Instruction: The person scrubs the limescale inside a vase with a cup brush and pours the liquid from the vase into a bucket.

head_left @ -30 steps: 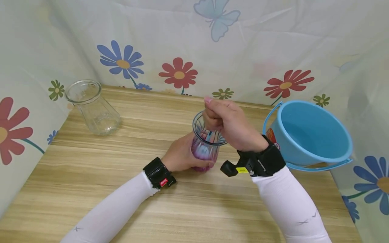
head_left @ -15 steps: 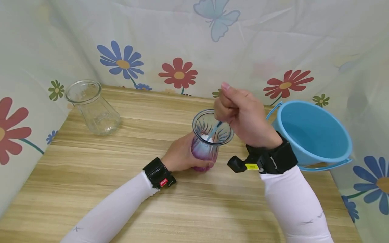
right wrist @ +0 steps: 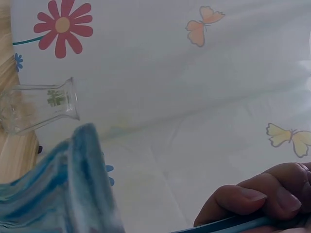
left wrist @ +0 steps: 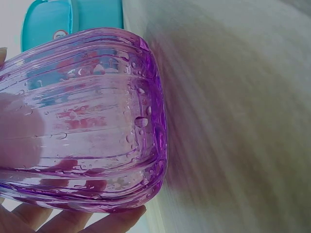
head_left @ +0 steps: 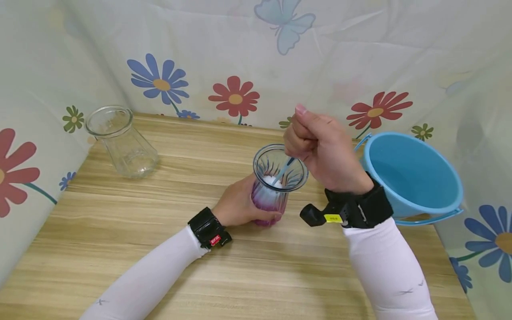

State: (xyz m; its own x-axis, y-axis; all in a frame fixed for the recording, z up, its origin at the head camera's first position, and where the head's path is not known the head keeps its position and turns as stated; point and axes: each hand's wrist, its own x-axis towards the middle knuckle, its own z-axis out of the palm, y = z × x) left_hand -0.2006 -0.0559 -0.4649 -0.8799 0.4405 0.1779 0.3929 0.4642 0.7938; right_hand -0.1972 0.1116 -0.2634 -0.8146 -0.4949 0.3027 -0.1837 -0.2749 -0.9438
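Observation:
My left hand (head_left: pixel 236 202) grips a ribbed glass vase (head_left: pixel 272 202) low on its side, fingers and thumb around it. The vase is bluish at its flared rim and purple at the base; water drops show on the purple glass (left wrist: pixel 87 121) in the left wrist view. Over the mouth, my right hand (head_left: pixel 320 149) is curled into a fist around the blue handle of a bottle brush (head_left: pixel 283 171). Its white head is down inside the vase, partly seen through the glass. The right wrist view shows the fingers on the handle (right wrist: pixel 228 225) beside the blurred rim (right wrist: pixel 90 179).
A clear glass vase (head_left: pixel 128 151) stands at the back left of the wooden table (head_left: pixel 192 284). To the right is a light blue bucket (head_left: pixel 384 191) with its handle down. Flower-printed curtains (head_left: pixel 192 40) border the back and sides.
My right hand has risen and shifted right with the brush, from down at the vase's rim to above it, showing more of the handle. My left hand and the vase stay in place.

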